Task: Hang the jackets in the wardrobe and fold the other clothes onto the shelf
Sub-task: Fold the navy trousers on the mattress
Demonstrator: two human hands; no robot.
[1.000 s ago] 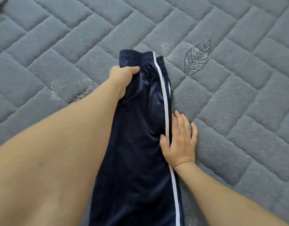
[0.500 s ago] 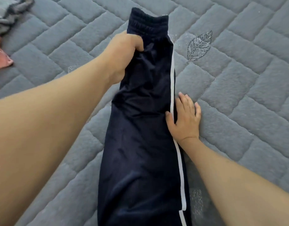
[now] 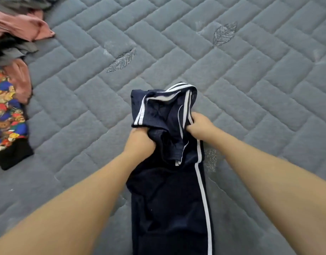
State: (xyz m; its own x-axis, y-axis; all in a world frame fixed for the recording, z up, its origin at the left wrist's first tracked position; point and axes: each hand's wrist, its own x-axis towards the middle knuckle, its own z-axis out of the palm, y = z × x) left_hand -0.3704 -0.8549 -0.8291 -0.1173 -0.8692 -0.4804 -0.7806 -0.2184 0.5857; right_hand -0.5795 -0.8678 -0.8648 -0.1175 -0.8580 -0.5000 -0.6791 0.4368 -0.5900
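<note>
Navy track pants (image 3: pixel 169 199) with white side stripes lie lengthwise on the grey quilted bed (image 3: pixel 250 89), running from the bottom edge up to the middle. Their far end is bunched and lifted off the bed. My left hand (image 3: pixel 139 141) grips the left side of that bunched end. On the right side my right hand (image 3: pixel 200 124) grips the cloth at the white stripe. Both forearms reach in from the bottom corners.
A heap of other clothes lies at the left edge: a pink garment (image 3: pixel 20 28), grey cloth (image 3: pixel 14 52) and a colourful printed garment (image 3: pixel 7 115) with a black hem. Embroidered leaves mark the quilt.
The pants lay stretched flat, my left hand at the waistband and my right palm pressing the striped edge. Now both hands grip a bunched end raised nearer to me, and the view has swung left.
</note>
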